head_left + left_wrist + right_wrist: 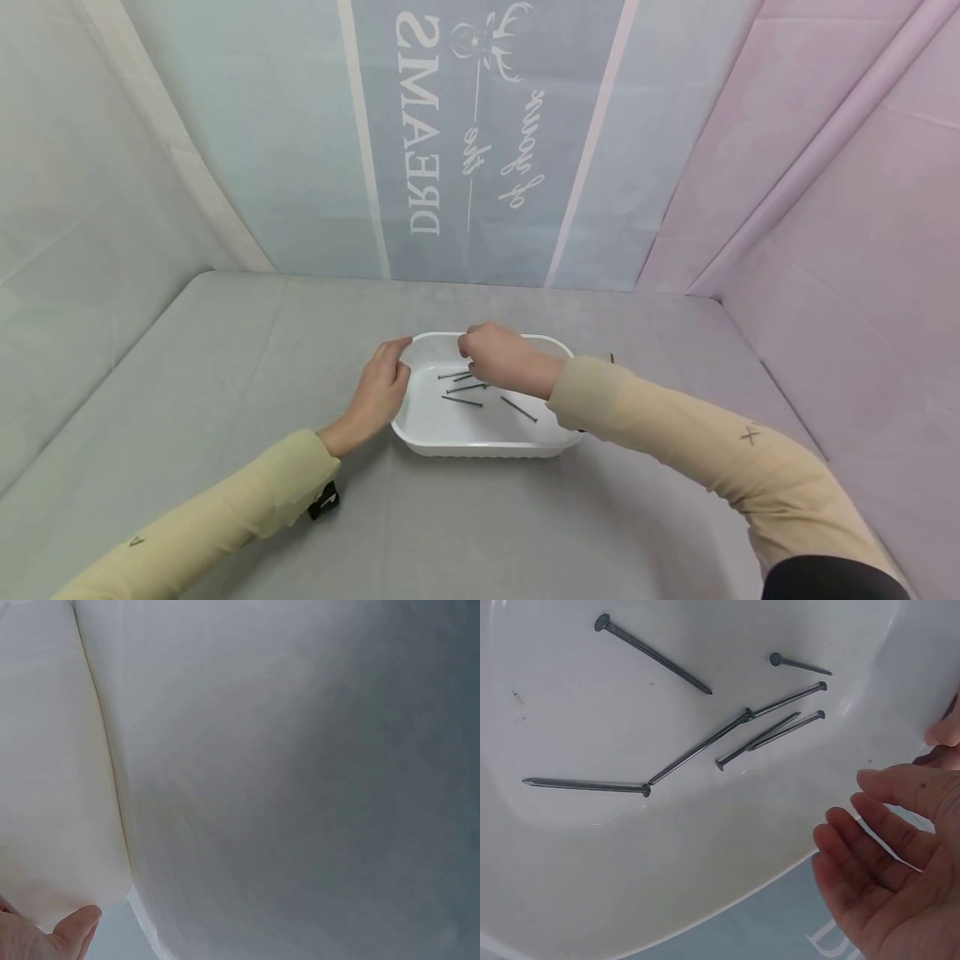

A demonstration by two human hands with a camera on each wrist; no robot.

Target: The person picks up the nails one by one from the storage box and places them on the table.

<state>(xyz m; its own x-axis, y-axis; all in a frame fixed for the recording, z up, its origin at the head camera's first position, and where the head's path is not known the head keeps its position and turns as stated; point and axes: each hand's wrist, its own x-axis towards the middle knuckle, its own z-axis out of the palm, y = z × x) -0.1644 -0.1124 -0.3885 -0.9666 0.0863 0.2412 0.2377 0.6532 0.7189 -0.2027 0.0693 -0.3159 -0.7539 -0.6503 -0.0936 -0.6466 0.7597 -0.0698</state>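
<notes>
A white rectangular tray (480, 429) with rounded corners sits on the grey-covered table. Several dark metal nails (697, 748) lie loose on its floor, some crossing or touching one another. My left hand (378, 392) holds the tray's left rim near the far corner, thumb and fingers at the edge. In the left wrist view only part of that left hand (45, 937) shows, at the bottom left. Over the far side of the tray is my right hand (501, 354). Its thumb and loosely bent fingers are apart in the right wrist view, with no nail between them.
A small dark, thin thing (612, 358) lies on the table beyond the tray's right side. Grey cloth (300, 333) covers the table. Fabric walls stand left, right and behind, the back one with printed lettering (423, 125). A black rounded shape (832, 579) intrudes at the bottom right.
</notes>
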